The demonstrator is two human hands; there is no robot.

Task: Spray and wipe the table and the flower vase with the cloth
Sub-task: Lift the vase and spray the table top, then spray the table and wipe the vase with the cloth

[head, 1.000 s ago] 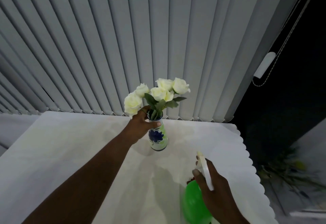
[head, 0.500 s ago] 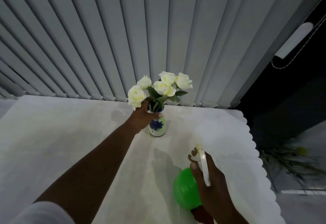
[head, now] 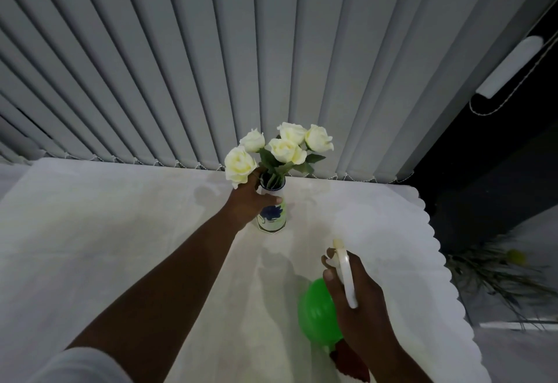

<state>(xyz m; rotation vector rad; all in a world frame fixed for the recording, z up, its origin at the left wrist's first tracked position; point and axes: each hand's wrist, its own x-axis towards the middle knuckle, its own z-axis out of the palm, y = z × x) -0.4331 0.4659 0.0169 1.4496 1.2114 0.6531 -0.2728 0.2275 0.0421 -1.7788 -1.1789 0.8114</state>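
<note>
My left hand (head: 252,203) is wrapped around the neck of the white ceramic vase with blue flower print (head: 271,216), which stands near the far edge of the white-clothed table (head: 120,231). My right hand (head: 359,295) is closed on the green plastic spray bottle with white trigger head (head: 317,313), held above the table's near right part.

I find no legible txt, labels, brand names, nos. or signs in the head view. The vase (head: 271,221) carries a blue flower motif only, no lettering. I read no markings on the green spray bottle (head: 317,313).
</note>
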